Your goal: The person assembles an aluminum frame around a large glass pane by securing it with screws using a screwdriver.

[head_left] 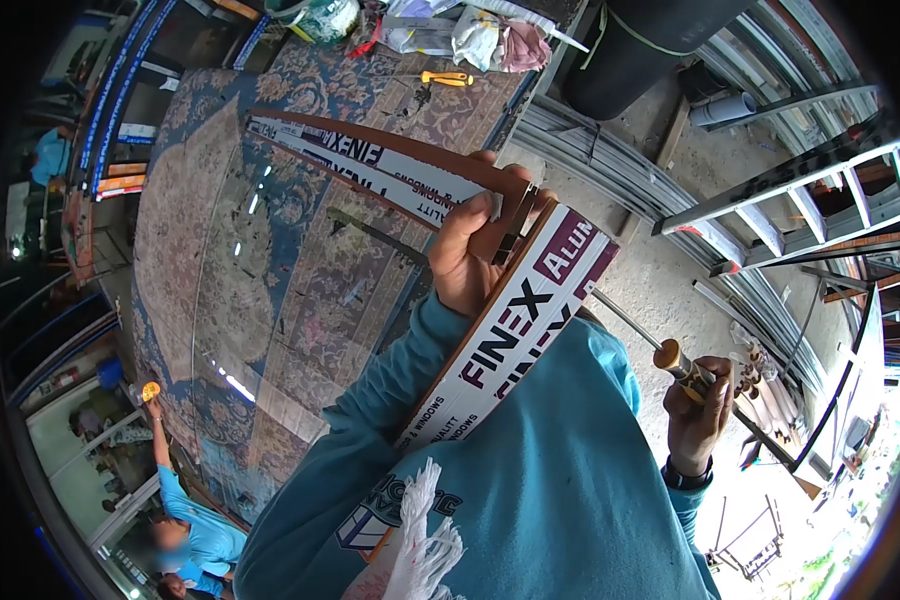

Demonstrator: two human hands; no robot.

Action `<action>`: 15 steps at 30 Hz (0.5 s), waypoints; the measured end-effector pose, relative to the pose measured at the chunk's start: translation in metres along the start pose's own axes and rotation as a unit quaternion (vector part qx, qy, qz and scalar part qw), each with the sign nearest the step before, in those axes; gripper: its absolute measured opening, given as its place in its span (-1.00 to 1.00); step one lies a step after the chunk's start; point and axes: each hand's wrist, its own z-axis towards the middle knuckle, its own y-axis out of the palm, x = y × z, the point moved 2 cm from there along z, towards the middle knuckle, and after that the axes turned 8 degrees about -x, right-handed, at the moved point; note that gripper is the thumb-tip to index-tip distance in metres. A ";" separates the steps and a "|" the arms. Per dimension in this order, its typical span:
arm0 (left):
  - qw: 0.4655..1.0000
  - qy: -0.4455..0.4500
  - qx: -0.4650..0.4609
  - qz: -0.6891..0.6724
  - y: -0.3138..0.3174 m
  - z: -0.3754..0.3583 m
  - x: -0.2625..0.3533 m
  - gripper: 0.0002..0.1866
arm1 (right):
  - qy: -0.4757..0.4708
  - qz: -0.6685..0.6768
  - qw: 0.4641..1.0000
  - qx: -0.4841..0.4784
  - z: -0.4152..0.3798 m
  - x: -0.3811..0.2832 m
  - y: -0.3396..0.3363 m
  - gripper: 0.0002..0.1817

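Note:
My left hand (pixel 462 258) is closed around the corner where two brown aluminium profiles meet. One film-covered profile (pixel 365 165) points away over the table. The other profile (pixel 515 335), with white FINEX film, slants down against my chest. In my right hand (pixel 698 410), off to the right, is a screwdriver (pixel 673 358) with a yellow-and-dark handle, the fingers wrapped round the grip. Its thin shaft points up-left towards the end of the nearer profile. Whether the tip touches a screw there is hidden.
A carpet-covered table (pixel 300 260) lies ahead, carrying another yellow-handled screwdriver (pixel 446 78) and several bags (pixel 475 38). To the right are a ladder (pixel 805 215) and stacked metal profiles (pixel 610 160). At lower left another person (pixel 205 540) raises an arm.

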 end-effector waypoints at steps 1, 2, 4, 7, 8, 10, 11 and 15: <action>1.000 -0.001 -0.004 -0.004 0.000 0.000 0.000 -0.55 | 0.002 0.000 1.000 0.008 0.000 0.000 0.001 -0.60; 1.000 -0.001 -0.003 -0.004 -0.001 0.001 0.000 -0.55 | 0.004 -0.001 1.000 0.016 0.000 -0.001 0.001 -0.60; 1.000 -0.004 -0.016 -0.009 -0.002 0.001 0.000 -0.54 | 0.005 0.000 1.000 0.016 0.000 -0.001 0.001 -0.59; 0.994 -0.007 -0.092 -0.050 -0.013 0.000 0.001 -0.57 | 0.006 0.005 1.000 0.019 -0.001 -0.001 0.001 -0.59; 0.994 -0.007 -0.093 -0.050 -0.013 0.000 0.001 -0.57 | 0.008 0.007 1.000 0.022 -0.001 -0.001 0.001 -0.58; 0.995 -0.008 -0.096 -0.032 -0.011 0.002 0.003 -0.57 | 0.008 0.009 1.000 0.016 0.000 -0.003 0.002 -0.58; 0.995 -0.007 -0.097 -0.032 -0.010 0.002 0.003 -0.57 | 0.009 0.011 1.000 0.011 0.001 -0.003 0.002 -0.58; 0.997 -0.003 -0.080 -0.007 -0.008 0.001 0.003 -0.56 | 0.001 0.009 1.000 0.012 0.001 -0.002 0.002 -0.58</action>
